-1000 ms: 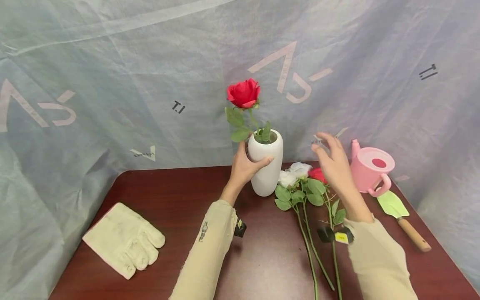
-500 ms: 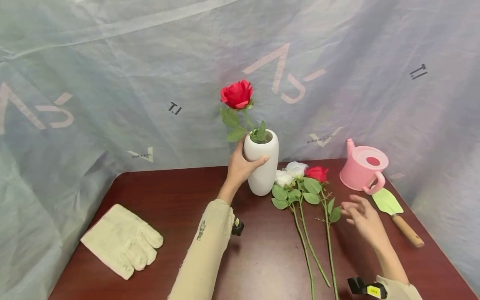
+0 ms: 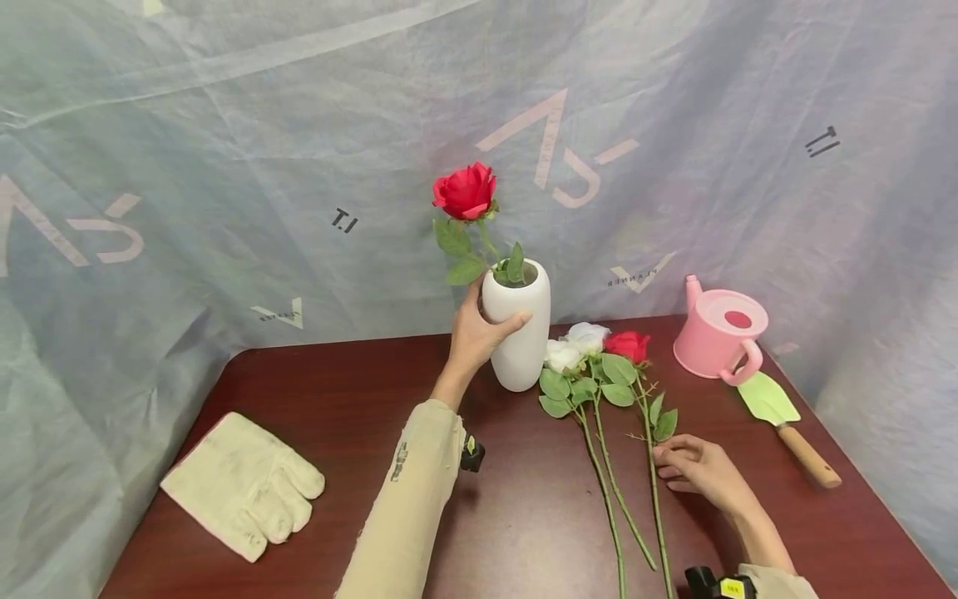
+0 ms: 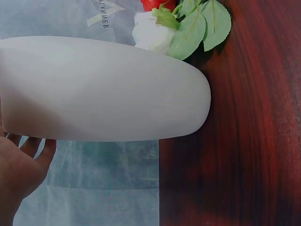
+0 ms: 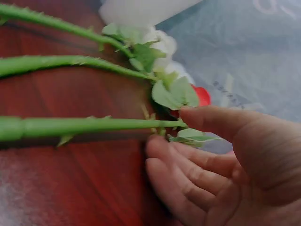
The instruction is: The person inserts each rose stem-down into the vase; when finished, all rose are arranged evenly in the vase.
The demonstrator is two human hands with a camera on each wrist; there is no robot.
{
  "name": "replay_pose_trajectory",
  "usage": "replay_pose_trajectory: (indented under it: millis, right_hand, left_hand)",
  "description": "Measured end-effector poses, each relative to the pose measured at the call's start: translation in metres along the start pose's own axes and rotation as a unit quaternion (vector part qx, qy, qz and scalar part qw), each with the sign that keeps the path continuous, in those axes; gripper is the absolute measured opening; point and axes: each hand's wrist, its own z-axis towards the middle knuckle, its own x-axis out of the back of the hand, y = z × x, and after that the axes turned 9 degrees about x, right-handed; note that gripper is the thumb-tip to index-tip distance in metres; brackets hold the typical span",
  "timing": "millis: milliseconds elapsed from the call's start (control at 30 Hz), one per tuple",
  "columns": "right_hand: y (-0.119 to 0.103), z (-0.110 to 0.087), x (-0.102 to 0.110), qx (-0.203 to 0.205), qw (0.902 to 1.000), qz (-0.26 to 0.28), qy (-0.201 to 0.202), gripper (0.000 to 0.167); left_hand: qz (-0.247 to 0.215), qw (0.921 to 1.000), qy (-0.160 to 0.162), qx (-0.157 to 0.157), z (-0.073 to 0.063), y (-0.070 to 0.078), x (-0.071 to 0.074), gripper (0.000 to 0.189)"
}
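Head cam: left hand [image 3: 475, 334] curls round the vase [image 3: 520, 341]; right hand [image 3: 702, 471], at its four o'clock, is half-open astride a rose stem [image 3: 654, 491] (touching? can't tell). I'd pinch below the leaves [image 3: 664, 424].

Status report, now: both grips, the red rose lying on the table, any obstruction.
Left grip holding tall, rounded white vase upright. Right grip at green stem of lying red rose, hold unconfirmed. Two white roses close alongside, stems separate.

L sleeve [image 3: 412, 503]: beige, long, cuff at wrist, sm. dark print [image 3: 399, 462] on forearm, illegible. L wrist unit [image 3: 473, 457]: blk, boxy, yel. mark. R sleeve [image 3: 782, 584]: beige, mostly out of frame. R wrist unit [image 3: 702, 581]: blk, yel. label [image 3: 733, 589] w/ dark chars, too sm. to read. Fingers [image 5: 197, 175] bare.
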Motion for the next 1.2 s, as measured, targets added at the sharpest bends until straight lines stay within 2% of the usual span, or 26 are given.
replay_pose_trajectory:
  millis: [200, 400, 567, 733, 933, 1067, 1200]
  right_hand:
    - [0.005, 0.007, -0.004, 0.017, 0.9978, -0.063, 0.011, 0.034]
    - [0.008, 0.006, -0.003, 0.014, 0.9986, -0.046, 0.023, 0.027]
    - [0.011, 0.003, -0.003, -0.001, 0.9987, -0.035, 0.037, 0.025]
    - [0.015, 0.0, -0.002, 0.005, 0.9986, -0.016, 0.049, 0.025]
    - [0.021, -0.002, -0.004, 0.073, 0.9953, 0.014, 0.062, 0.018]
    - [0.025, -0.006, -0.004, 0.108, 0.991, 0.016, 0.077, 0.015]
    - [0.026, -0.009, -0.003, 0.124, 0.9901, 0.035, 0.054, 0.017]
  left_hand:
    - [-0.004, 1.0, 0.002, -0.001, -0.001, 0.002, -0.001, 0.088]
    - [-0.005, 1.0, 0.004, -0.006, -0.001, 0.002, -0.001, 0.087]
    - [-0.01, 0.9999, 0.009, -0.001, -0.001, 0.0, -0.001, 0.085]
    - [-0.009, 1.0, 0.003, -0.002, 0.0, 0.0, 0.0, 0.084]
    - [-0.016, 0.9998, 0.013, -0.003, 0.0, -0.001, 0.002, 0.083]
    - [-0.018, 0.9998, 0.004, -0.005, 0.0, -0.002, 0.001, 0.082]
    - [-0.017, 0.9998, 0.001, -0.002, 0.0, -0.001, -0.002, 0.083]
